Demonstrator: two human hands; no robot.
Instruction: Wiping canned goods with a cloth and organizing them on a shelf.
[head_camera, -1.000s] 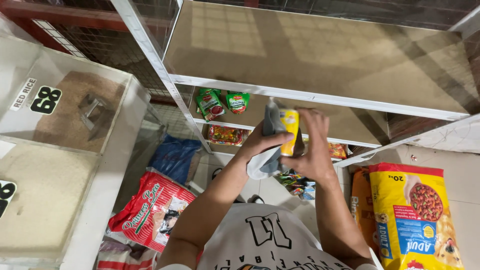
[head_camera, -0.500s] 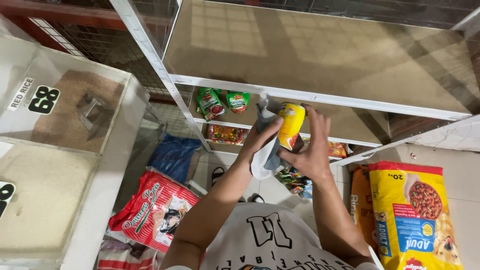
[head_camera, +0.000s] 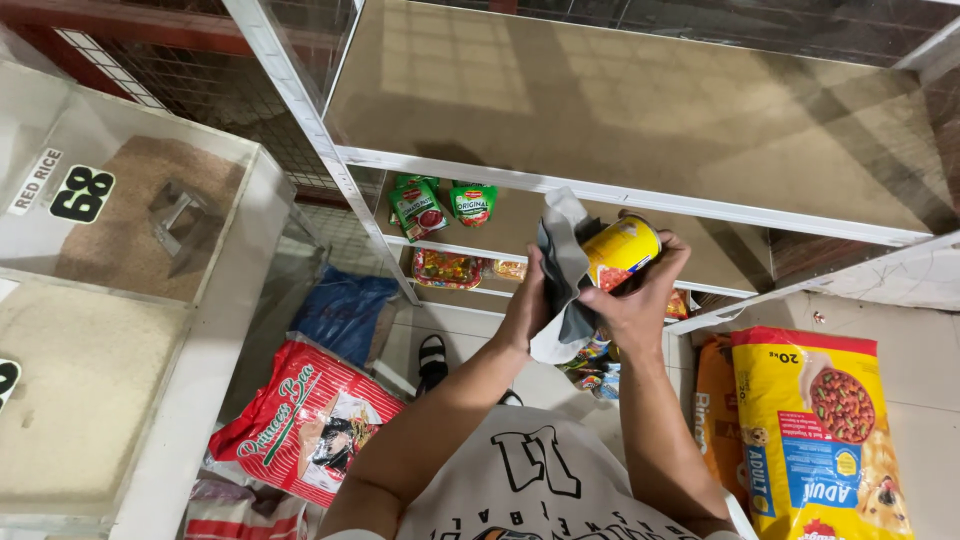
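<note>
Right hand: grips yellow can firmly.
Left hand: presses grey cloth against can's nine o'clock side.

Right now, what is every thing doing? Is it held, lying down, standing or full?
Yellow can: tipped on its side, gripped by the right hand.
Grey cloth: crumpled, pressed to the can by the left hand.
Two green sauce pouches: upright on the middle shelf.
Top shelf: bare.
Red rice sack: sealed, lying on the floor.
Yellow pet food bag: closed, upright.
Grain bins: filled.
</note>
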